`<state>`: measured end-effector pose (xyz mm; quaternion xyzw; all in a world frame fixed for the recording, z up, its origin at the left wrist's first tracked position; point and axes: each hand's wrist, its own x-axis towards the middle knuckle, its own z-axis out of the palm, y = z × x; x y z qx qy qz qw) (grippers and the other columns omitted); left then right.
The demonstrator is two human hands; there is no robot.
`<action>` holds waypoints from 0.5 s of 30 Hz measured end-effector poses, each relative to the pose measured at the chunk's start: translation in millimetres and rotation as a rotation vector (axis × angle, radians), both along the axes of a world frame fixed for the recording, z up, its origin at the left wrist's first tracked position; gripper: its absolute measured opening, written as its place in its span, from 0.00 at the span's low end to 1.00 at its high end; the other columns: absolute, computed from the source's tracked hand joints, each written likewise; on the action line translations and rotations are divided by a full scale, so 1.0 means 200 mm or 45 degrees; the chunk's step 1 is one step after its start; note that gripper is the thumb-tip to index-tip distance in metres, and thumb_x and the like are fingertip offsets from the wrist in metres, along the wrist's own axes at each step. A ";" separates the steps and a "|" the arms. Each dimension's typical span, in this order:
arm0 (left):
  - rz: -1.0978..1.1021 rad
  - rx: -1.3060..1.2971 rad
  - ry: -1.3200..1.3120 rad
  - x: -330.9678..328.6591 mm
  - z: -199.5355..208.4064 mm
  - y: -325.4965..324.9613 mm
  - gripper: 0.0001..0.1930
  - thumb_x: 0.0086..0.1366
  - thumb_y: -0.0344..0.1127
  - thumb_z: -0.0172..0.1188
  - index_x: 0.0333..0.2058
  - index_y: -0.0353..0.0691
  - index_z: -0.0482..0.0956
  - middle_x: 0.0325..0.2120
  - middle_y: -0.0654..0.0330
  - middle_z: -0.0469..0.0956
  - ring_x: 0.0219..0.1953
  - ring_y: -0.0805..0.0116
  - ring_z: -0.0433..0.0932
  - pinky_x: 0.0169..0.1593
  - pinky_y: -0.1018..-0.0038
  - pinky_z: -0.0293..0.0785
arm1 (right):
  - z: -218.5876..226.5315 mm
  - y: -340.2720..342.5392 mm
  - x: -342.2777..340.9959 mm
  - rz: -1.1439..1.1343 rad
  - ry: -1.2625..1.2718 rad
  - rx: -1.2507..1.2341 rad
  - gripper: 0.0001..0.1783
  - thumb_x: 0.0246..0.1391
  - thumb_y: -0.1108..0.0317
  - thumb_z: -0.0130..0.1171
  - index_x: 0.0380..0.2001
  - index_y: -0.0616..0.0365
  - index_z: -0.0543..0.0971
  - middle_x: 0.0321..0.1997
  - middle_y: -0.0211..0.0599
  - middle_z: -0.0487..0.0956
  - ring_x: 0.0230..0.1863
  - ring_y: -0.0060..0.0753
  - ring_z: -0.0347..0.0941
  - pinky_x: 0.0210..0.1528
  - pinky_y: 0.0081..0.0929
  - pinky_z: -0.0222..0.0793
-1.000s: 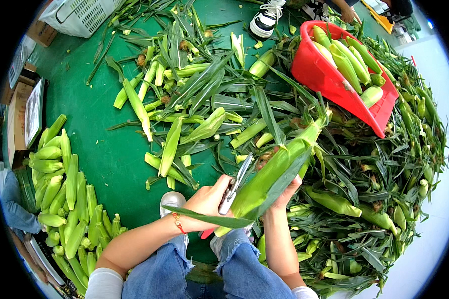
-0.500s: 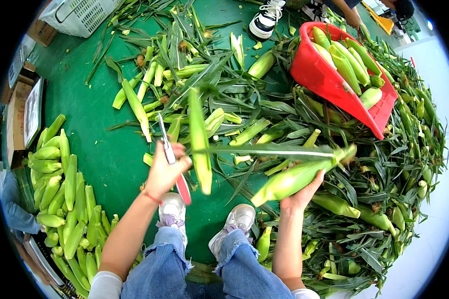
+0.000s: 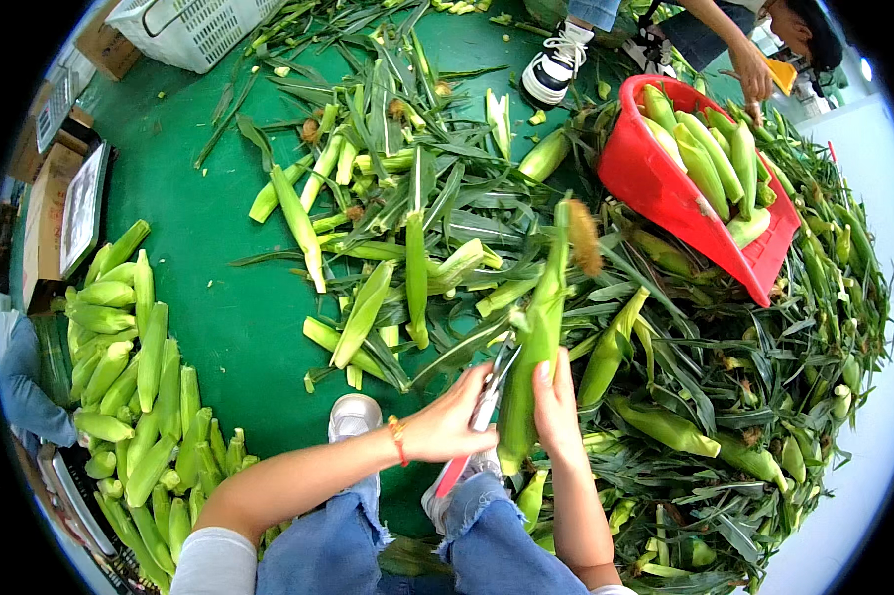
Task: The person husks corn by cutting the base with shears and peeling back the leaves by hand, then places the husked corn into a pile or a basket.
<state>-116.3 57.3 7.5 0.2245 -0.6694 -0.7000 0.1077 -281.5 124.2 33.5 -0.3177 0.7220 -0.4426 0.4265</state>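
My left hand [image 3: 453, 415] is closed around a knife [image 3: 485, 405] with a white and red handle. Its blade points up and away, lying against the left side of an ear of corn [image 3: 532, 372]. This ear is in its green husk and stands nearly upright, brown silk at its top end. My right hand [image 3: 558, 409] grips it from the right, thumb along the husk. Where exactly the blade meets the husk is hard to make out. Beyond my hands, cut stalk pieces and leaves [image 3: 368, 312] lie on the green floor [image 3: 234, 288].
Right of me is a big heap of leafy corn [image 3: 705, 367], with a red scoop-shaped container [image 3: 630, 169] of ears on it. Trimmed ears [image 3: 140, 397] are piled at left. A white basket [image 3: 204, 40] stands far left. Another person's hand [image 3: 752, 74] reaches in at far right.
My hands have come together, the knife moving right to the ear. The ear in my right hand was slanted with a long leaf; now one stands upright. A blurred green piece between my hands is gone.
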 end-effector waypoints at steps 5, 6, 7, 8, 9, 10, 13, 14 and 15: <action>0.563 -0.246 -0.195 -0.03 0.05 -0.25 0.23 0.50 0.29 0.57 0.48 0.39 0.65 0.23 0.63 0.73 0.21 0.70 0.74 0.27 0.75 0.72 | 0.08 0.00 0.05 0.165 0.028 0.160 0.26 0.59 0.50 0.49 0.49 0.61 0.64 0.41 0.46 0.75 0.42 0.35 0.72 0.45 0.31 0.66; 0.508 -0.253 -0.290 0.03 0.04 -0.30 0.24 0.50 0.27 0.55 0.49 0.39 0.66 0.25 0.63 0.74 0.22 0.72 0.74 0.28 0.77 0.72 | 0.11 -0.01 0.06 0.192 0.033 0.193 0.27 0.58 0.49 0.50 0.49 0.61 0.64 0.40 0.48 0.76 0.41 0.37 0.73 0.44 0.32 0.67; 0.407 -0.260 -0.263 0.07 0.07 -0.34 0.31 0.47 0.28 0.55 0.55 0.39 0.62 0.31 0.58 0.73 0.30 0.66 0.75 0.34 0.73 0.72 | 0.12 0.00 0.03 0.229 0.151 0.227 0.28 0.57 0.48 0.51 0.49 0.61 0.64 0.39 0.49 0.76 0.39 0.40 0.74 0.43 0.34 0.68; 0.236 -0.353 -0.303 0.12 0.12 -0.37 0.35 0.47 0.30 0.56 0.56 0.35 0.58 0.35 0.51 0.70 0.37 0.58 0.72 0.42 0.68 0.70 | 0.14 0.00 0.01 0.269 0.262 0.255 0.30 0.56 0.47 0.53 0.49 0.61 0.64 0.38 0.50 0.77 0.38 0.44 0.75 0.42 0.35 0.69; 0.064 -0.444 -0.342 0.16 0.15 -0.39 0.39 0.46 0.32 0.57 0.58 0.31 0.54 0.40 0.45 0.67 0.45 0.50 0.70 0.49 0.64 0.67 | 0.15 0.01 -0.01 0.308 0.372 0.282 0.31 0.54 0.46 0.54 0.50 0.61 0.64 0.37 0.52 0.78 0.37 0.47 0.76 0.40 0.37 0.69; -0.140 -0.351 -0.441 0.19 0.15 -0.39 0.44 0.44 0.34 0.58 0.60 0.29 0.49 0.44 0.42 0.63 0.50 0.47 0.64 0.55 0.63 0.62 | 0.16 0.01 -0.03 0.345 0.534 0.364 0.31 0.51 0.49 0.58 0.49 0.61 0.65 0.37 0.52 0.77 0.37 0.48 0.76 0.40 0.37 0.69; -0.264 -0.387 -0.340 0.22 0.07 -0.35 0.44 0.44 0.35 0.59 0.59 0.27 0.50 0.45 0.41 0.63 0.50 0.46 0.65 0.57 0.64 0.61 | 0.19 0.01 -0.02 0.597 0.997 0.362 0.36 0.47 0.41 0.59 0.49 0.58 0.66 0.37 0.49 0.77 0.35 0.52 0.76 0.34 0.42 0.72; -0.271 -0.460 -0.337 0.22 0.04 -0.33 0.41 0.44 0.35 0.59 0.57 0.27 0.53 0.47 0.41 0.63 0.51 0.47 0.64 0.58 0.65 0.61 | 0.19 0.01 -0.01 0.633 1.021 0.362 0.36 0.46 0.41 0.59 0.49 0.57 0.67 0.36 0.47 0.77 0.35 0.51 0.76 0.33 0.42 0.72; -0.265 -0.437 -0.330 0.21 0.03 -0.32 0.40 0.44 0.35 0.59 0.56 0.26 0.53 0.47 0.41 0.63 0.52 0.48 0.64 0.58 0.64 0.61 | 0.18 0.01 -0.01 0.670 1.054 0.371 0.36 0.46 0.41 0.60 0.49 0.57 0.67 0.35 0.46 0.76 0.34 0.50 0.76 0.32 0.41 0.72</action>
